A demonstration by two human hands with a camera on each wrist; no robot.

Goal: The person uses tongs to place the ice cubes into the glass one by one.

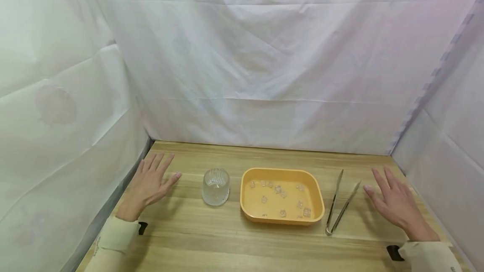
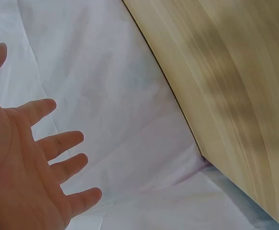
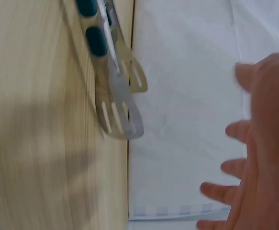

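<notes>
My left hand [image 1: 149, 184] is held over the left side of the table, fingers spread and straight, with nothing in it. To its right stands a clear ribbed glass [image 1: 216, 188]. A yellow tray [image 1: 281, 220] beside the glass holds several small clear cubes [image 1: 307, 212] scattered over its floor. Metal tongs [image 1: 336, 211] lie right of the tray, their arms apart and the joined end toward me. In the right wrist view the tongs [image 3: 120, 108] show slotted tips and dark teal grips. My right hand [image 1: 395, 202], empty with fingers extended, is just right of the tongs.
The wooden table [image 1: 211, 247] has a light grain. White cloth hangs behind it [image 1: 242, 74] and along the left [image 1: 56, 137] and right sides, close to the table's edges. Each forearm wears a light sleeve [image 1: 117, 236] with a black strap near the wrist.
</notes>
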